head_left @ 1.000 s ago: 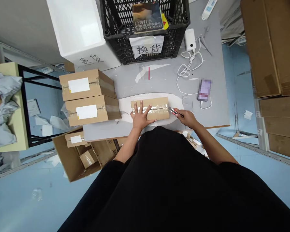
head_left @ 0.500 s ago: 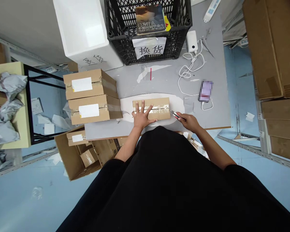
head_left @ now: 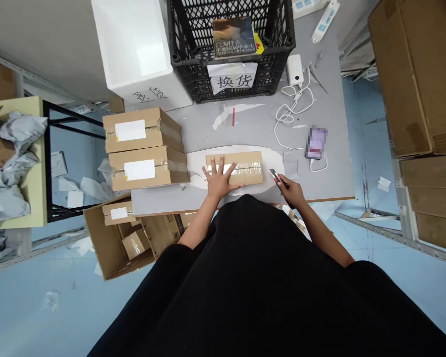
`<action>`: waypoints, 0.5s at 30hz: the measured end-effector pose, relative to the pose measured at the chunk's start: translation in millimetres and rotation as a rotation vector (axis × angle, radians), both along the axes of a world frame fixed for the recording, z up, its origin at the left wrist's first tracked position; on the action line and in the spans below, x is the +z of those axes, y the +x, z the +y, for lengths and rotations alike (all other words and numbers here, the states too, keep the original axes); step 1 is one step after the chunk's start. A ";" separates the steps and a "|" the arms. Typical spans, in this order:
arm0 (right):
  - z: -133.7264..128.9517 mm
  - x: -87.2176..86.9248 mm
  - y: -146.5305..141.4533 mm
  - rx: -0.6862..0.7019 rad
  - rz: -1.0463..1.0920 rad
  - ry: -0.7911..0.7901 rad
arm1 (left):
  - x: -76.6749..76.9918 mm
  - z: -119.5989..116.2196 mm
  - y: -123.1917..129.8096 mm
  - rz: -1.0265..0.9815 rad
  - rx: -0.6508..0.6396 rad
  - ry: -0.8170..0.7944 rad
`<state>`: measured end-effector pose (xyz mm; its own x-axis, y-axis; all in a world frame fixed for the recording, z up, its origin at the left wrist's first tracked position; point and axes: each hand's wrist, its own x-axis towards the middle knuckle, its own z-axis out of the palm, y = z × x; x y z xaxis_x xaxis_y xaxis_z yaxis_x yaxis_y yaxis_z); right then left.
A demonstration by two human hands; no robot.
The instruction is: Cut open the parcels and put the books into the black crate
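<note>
A brown cardboard box (head_left: 250, 173) with clear tape along its top lies on a white patch of the grey table (head_left: 156, 199). My left hand (head_left: 219, 182) rests flat on the box's left part, fingers spread. To the right of the box, my right hand (head_left: 293, 191) is closed around a red and black utility knife (head_left: 279, 182). The knife's blade points up and left, and a gap separates it from the box's right end.
Two taped boxes with white labels (head_left: 139, 169) stand at the left. Behind are a white bin (head_left: 144, 84) and a black crate (head_left: 232, 89) holding a book. A phone (head_left: 316, 143) with a white cable lies at the right. An open carton (head_left: 98, 248) sits below the table.
My right hand has drawn the knife away from the box's right end, and its blade now points more upward. My left hand stays on the box. The view has shifted slightly.
</note>
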<state>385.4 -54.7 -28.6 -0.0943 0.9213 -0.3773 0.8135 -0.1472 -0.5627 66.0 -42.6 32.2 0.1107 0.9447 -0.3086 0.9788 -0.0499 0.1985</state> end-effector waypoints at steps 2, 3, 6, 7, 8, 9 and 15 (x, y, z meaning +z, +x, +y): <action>-0.4 -17.2 -0.7 -0.004 -0.127 0.014 | 0.4 -1.1 -0.8 -0.001 -0.005 0.007; -0.1 -25.3 -2.2 0.013 -0.189 0.020 | 1.0 -1.7 -1.3 0.000 -0.005 0.009; 0.4 -44.4 -9.9 0.069 -0.320 0.016 | 3.3 -1.2 -3.6 0.005 0.006 0.019; 0.0 -48.9 -12.8 0.078 -0.344 0.011 | 4.0 0.4 -4.5 0.004 0.012 0.029; -0.9 -52.6 -15.6 0.082 -0.364 0.007 | 4.5 3.1 -5.5 0.002 0.015 0.041; -2.0 -55.6 -18.1 0.085 -0.381 0.005 | 4.9 6.8 -6.6 -0.001 0.011 0.054; -3.4 -58.5 -30.9 -0.019 -0.340 0.091 | 5.9 43.9 -14.5 -0.119 -0.179 0.063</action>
<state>354.5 -58.1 -87.2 0.0399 0.9531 -0.3001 0.9542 -0.1255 -0.2716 51.4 1.4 38.2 0.3104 0.9237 -0.2246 0.9231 -0.2364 0.3034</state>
